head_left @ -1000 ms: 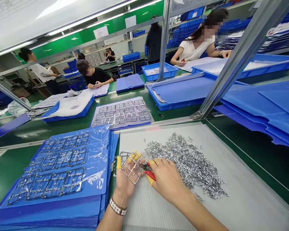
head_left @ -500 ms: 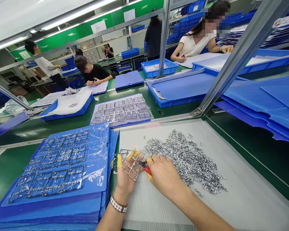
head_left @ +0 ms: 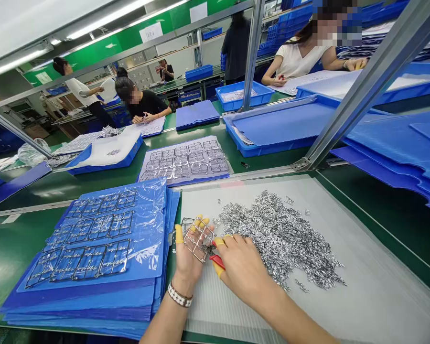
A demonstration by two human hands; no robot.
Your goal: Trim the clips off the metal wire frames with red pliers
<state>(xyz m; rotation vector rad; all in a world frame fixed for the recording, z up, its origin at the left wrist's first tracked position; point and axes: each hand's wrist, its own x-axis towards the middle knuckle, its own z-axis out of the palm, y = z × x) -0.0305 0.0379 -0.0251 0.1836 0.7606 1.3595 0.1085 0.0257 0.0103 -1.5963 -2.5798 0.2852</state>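
Palm up, my left hand [head_left: 187, 265] holds a small silvery wire frame [head_left: 195, 254] with crossbars across its fingers. Yellow covers wrap the thumb and some fingertips. My right hand [head_left: 241, 267] is closed around red-handled pliers [head_left: 218, 261], whose dark jaws are beside the frame's right side. Whether the jaws grip anything is too small to tell. Just right of both hands, a large heap of small metal links [head_left: 283, 234] lies on a whitish translucent sheet [head_left: 229, 306]. Another frame piece [head_left: 187, 221] is partly hidden behind my left hand.
On the left, a stack of blue sheets [head_left: 93, 296] bears rows of dark wire frames [head_left: 100, 258]. Beyond the metal rail, a sheet of frames [head_left: 186, 160] and blue trays [head_left: 272, 129] stand on the green table. A slanted metal post [head_left: 361, 91] rises at right. Several people sit or stand beyond.
The view has shifted slightly, so the scene sits a little further right. The frame has tilted a little in my left hand, and the pliers remain close to its right side.
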